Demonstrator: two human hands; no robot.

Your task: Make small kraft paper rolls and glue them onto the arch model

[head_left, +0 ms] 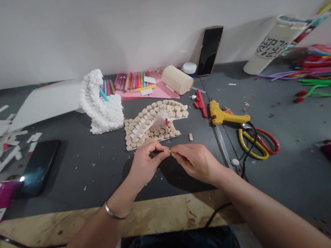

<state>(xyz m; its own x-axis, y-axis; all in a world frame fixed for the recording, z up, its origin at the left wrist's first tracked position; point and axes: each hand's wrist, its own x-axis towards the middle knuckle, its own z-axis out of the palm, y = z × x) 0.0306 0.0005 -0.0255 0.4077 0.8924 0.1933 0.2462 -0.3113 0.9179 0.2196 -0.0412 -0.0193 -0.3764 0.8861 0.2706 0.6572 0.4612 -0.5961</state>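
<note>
cork arch (157, 130) beside glue gun (224, 114)

Tan cork discs (157, 131), white steps (150, 121)

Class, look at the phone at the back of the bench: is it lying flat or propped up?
Propped up: the phone leans against the white wall, its lower end on the grey bench top, screen facing out.

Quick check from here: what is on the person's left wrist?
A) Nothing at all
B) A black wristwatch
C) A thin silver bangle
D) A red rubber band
C: a thin silver bangle circles the wrist just behind the left hand.
</note>
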